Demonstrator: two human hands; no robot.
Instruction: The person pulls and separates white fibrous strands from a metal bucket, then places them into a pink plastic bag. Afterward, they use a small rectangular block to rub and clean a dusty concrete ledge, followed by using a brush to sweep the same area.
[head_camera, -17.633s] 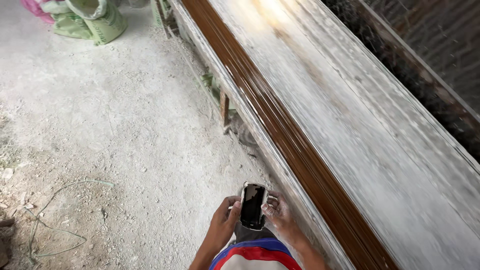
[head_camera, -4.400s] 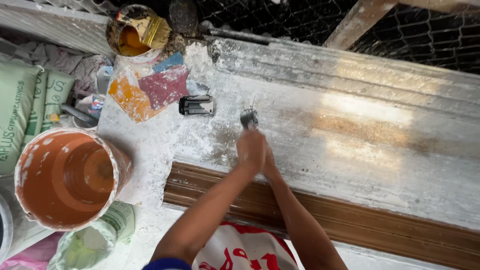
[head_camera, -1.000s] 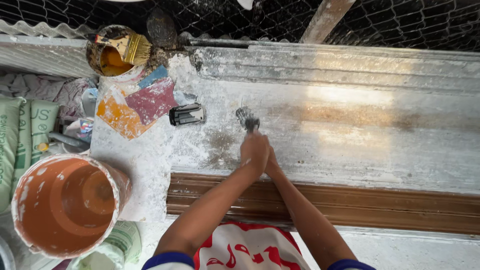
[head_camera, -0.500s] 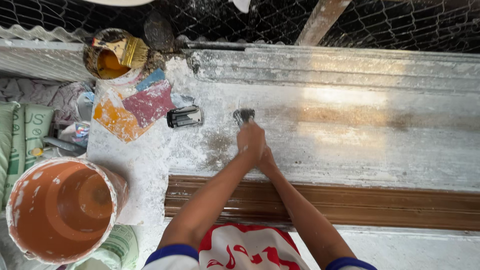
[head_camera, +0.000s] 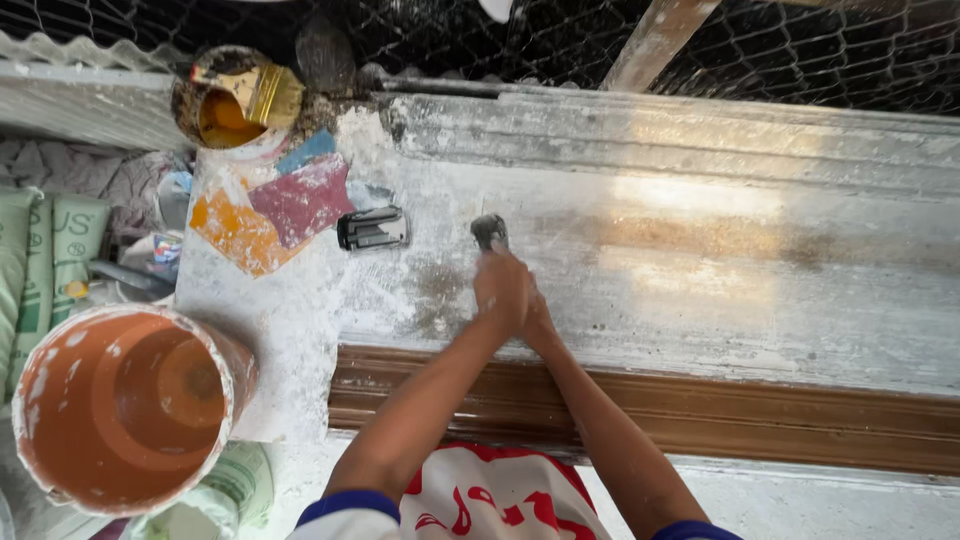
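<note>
The left hand (head_camera: 500, 288) and the right hand (head_camera: 537, 315) are clasped together around the handle of a small scraper (head_camera: 489, 231), whose grey blade sticks out at 12 o'clock onto the white-dusted plank (head_camera: 700, 250). The handle is hidden inside the grip. At 9 o'clock lies a black tool (head_camera: 372, 228); at 8 o'clock stands an orange bucket (head_camera: 120, 405), partly cut off.

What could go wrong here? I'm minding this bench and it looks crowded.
Both hands press one small grey tool on the dusty white board; it could slip on the powder. The black stapler-like tool lies close by and may get knocked. The orange bucket stands near the left elbow.
</note>
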